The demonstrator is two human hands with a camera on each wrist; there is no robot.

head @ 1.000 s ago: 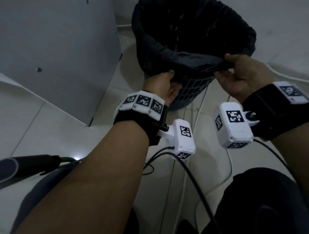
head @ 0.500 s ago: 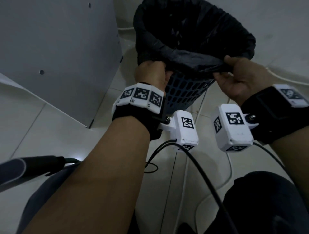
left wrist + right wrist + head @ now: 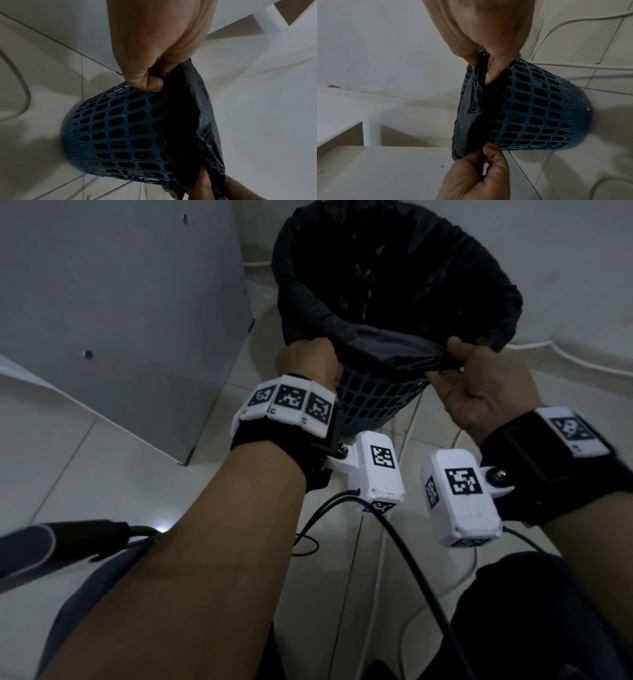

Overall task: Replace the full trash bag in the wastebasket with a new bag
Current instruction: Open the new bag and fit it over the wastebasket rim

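On the tiled floor (image 3: 102, 460), beside a grey cabinet (image 3: 120, 302), stood the blue basket (image 3: 373, 402), lined with a black bag (image 3: 394, 285). The bag's near edge was bunched and lifted off the near rim, while the far edge was folded over the far rim. The left hand (image 3: 308, 364) gripped that bunched edge at the left, fingers (image 3: 145, 81) curled tight around the plastic. The right hand (image 3: 479, 381) pinched the same edge at the right between thumb and fingers (image 3: 496, 70). White cables (image 3: 565, 354) lay on the floor behind the basket.
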